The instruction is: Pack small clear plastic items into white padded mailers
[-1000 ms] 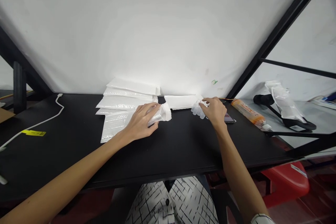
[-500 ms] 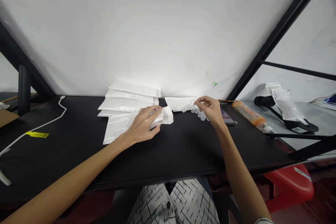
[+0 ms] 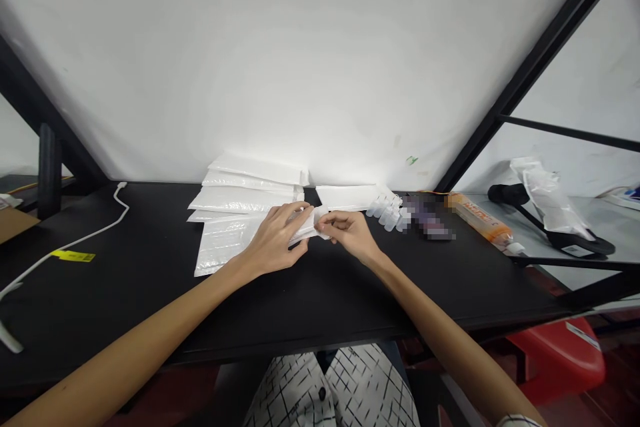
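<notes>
My left hand (image 3: 275, 240) is wrapped round a small white packet (image 3: 303, 232) over the black table. At the packet's right end, my right hand (image 3: 347, 233) has its fingertips pressed together; whatever they pinch is hidden. Several white padded envelopes (image 3: 235, 199) lie fanned out behind and left of my left hand. A flat white sheet or envelope (image 3: 347, 197) rests by the wall, behind my right hand. Right of it is a cluster of small translucent plastic pieces (image 3: 391, 213).
A blurred phone-like object (image 3: 433, 223) and an orange-wrapped tube (image 3: 480, 220) lie on the right. A white cable (image 3: 107, 227) with a yellow tag runs along the left. Black sandals (image 3: 575, 240) sit on a grey shelf beyond the black frame. A red stool (image 3: 560, 357) stands below.
My right hand has moved left from the translucent pieces to the open end of the packet. My left hand still holds the packet in nearly the same place.
</notes>
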A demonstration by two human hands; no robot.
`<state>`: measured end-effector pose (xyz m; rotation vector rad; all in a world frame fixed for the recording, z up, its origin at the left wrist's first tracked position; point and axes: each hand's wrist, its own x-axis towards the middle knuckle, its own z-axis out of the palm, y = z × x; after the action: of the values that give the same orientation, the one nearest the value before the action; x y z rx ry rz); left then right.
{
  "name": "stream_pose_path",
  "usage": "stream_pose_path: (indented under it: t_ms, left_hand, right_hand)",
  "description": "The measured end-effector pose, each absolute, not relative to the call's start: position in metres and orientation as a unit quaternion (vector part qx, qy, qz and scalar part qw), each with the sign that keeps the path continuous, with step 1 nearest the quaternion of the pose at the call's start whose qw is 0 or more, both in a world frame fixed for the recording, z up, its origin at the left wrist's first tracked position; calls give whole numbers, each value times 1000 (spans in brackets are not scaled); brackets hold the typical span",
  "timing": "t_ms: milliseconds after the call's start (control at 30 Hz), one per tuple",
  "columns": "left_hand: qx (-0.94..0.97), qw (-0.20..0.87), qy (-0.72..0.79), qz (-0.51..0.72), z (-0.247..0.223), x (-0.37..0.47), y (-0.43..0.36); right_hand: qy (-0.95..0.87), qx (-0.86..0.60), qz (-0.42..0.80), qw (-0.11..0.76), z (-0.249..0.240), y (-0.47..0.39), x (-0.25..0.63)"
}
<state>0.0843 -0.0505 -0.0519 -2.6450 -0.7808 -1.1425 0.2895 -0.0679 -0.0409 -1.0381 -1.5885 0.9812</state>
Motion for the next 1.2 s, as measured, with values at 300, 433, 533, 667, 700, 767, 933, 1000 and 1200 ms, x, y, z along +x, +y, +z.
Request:
stream_pose_path:
  t_ms: [300, 433, 533, 667, 700, 767, 933, 1000, 1200]
  left_hand:
    - [-896, 109, -239, -358, -53, 81, -48]
    - [-892, 151, -245, -350, -28, 69, -37]
    - [-891, 175, -262, -327, -9, 58, -12]
    - [-885, 228, -289, -285, -13, 45, 22]
    - [-883, 237, -295, -277, -19, 42, 27]
    - [-878, 247, -309, -270, -32, 35, 31]
    - [-873, 243, -349, -240, -55, 20, 29]
    - [-877, 243, -349, -223, -59, 17, 32]
    - [-876, 236, -356, -226, -69, 15, 49]
  right_hand:
    - [-756, -423, 263, 424, -44, -70, 288]
    - [-663, -443, 291, 529, -29, -67, 303]
    - [-618, -475, 255, 572, -24, -61, 325]
    - [-632, -534, 112, 551, -28, -52, 351]
    - [-645, -551, 70, 525, -31, -51, 354]
    - [-678, -583, 0, 447, -35, -48, 354]
    - [-755, -623, -93, 185, -40, -26, 331]
    - [-765, -627, -96, 112, -41, -12, 321]
    - [-736, -670, -71, 58, -52, 15, 308]
